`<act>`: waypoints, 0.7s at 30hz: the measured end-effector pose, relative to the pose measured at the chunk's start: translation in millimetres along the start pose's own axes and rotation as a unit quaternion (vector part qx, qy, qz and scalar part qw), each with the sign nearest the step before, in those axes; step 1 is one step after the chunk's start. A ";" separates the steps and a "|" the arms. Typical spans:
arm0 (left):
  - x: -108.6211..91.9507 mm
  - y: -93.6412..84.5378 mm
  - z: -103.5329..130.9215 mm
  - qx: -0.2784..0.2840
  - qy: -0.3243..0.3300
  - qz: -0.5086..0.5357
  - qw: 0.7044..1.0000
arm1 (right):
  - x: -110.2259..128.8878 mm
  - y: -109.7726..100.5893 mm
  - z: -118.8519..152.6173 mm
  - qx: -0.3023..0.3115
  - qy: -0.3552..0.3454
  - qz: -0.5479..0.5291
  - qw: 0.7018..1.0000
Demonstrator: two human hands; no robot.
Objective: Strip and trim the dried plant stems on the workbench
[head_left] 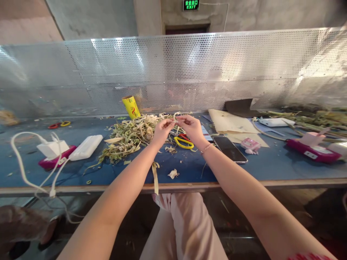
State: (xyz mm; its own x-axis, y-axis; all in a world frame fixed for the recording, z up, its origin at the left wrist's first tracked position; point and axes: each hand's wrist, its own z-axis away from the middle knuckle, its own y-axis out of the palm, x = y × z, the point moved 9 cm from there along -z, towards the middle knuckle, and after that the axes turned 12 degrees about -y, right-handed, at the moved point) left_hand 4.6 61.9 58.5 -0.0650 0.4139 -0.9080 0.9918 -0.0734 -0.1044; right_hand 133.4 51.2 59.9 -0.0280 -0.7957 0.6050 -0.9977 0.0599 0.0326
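Both hands meet over the table, fingertips pinched close together. A small pale curled strip, perhaps dried plant, rises between them; its exact kind cannot be made out. My left hand is closed on its lower end, and my right hand pinches it from the other side. To the left and behind spreads a heap of dried plant stems and leaves. Just below the hands lie scissors with yellow and red handles, their blades partly hidden.
A blue table carries a yellow tube, a white power bank, magenta power strips, a phone, a pink case and brown paper. A perforated metal screen stands behind. White cables hang over the front edge.
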 end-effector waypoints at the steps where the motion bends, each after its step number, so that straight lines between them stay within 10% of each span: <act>1: 1.4 -0.2 -0.6 -0.001 -0.002 -0.001 1.000 | 1.4 -2.8 -0.8 -0.001 0.000 0.027 1.000; 9: 8.3 5.9 -4.6 0.039 -0.003 0.048 0.998 | 44.7 -13.4 -8.0 0.032 -0.150 0.247 0.957; 21: 23.0 1.4 -7.3 -0.002 -0.054 0.103 0.993 | -8.2 -4.6 -2.4 0.026 0.072 0.027 0.997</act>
State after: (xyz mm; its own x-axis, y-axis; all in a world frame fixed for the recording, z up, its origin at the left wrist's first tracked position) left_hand 5.3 77.9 40.4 0.1286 0.2903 -0.9482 0.9857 -0.1424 0.0900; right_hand 138.3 58.9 56.6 -0.0770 -0.6967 0.7132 -0.9969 0.0660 -0.0432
